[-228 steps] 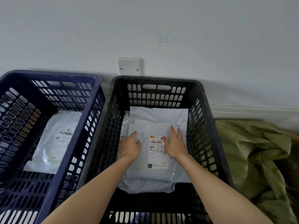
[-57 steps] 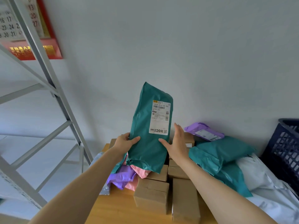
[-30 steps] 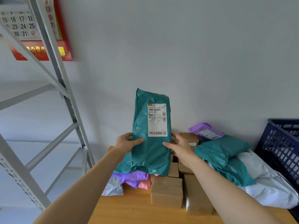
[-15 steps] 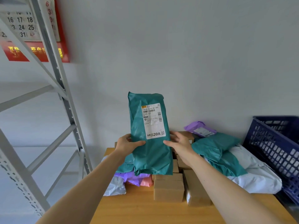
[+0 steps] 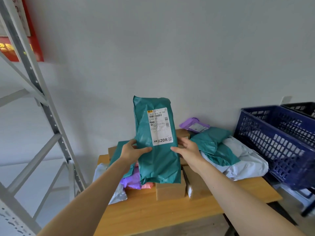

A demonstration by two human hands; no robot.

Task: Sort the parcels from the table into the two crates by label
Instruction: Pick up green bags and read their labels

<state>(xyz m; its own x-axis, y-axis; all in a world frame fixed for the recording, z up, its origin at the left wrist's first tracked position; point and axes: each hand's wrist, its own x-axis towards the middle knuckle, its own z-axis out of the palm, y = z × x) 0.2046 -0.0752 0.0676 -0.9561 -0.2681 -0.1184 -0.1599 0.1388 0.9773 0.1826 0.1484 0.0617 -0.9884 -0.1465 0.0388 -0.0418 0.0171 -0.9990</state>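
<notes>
View swung right: black crate (image 5: 303, 108) now showing behind blue crate (image 5: 276, 145). Left hand (image 5: 131, 150), right hand (image 5: 187, 149) grip parcel (image 5: 158, 160) by edges, upright above boxes (image 5: 170, 189). Mailer pile (image 5: 221, 150) between right hand and crates; rack (image 5: 49, 113) far left.

Held upright between left hand (image 5: 131, 150) and right hand (image 5: 189, 150) over the table (image 5: 153, 213): a parcel (image 5: 158, 160), above boxes (image 5: 170, 189) in the middle. Right of the boxes, a heap of bags (image 5: 219, 147) on the table, near the wall. Right of the table, a crate (image 5: 276, 145) with a second crate (image 5: 301, 108) beyond it; left, a rack (image 5: 49, 114).
</notes>
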